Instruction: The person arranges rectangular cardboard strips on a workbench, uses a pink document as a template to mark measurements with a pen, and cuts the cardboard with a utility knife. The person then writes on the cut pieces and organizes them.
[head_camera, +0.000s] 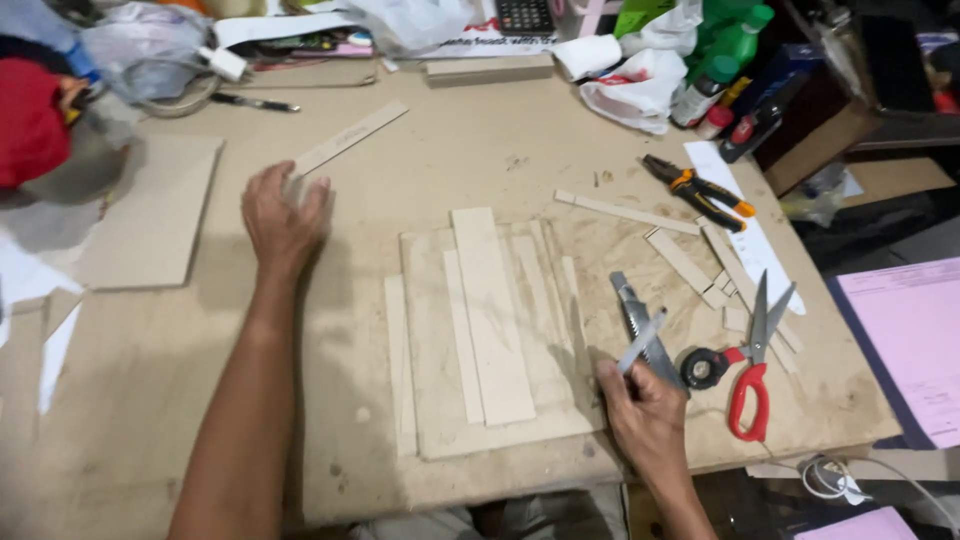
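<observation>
Strip (350, 137) under left hand (283, 215), right hand (645, 405) holding, seemingly, a blade (640, 340)

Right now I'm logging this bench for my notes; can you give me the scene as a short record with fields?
left hand: flat on the table, on the end of a long strip
right hand: holds a knife
centre: board with strips laid on it
right of knife: red scissors, tape roll
far right: orange pliers
</observation>
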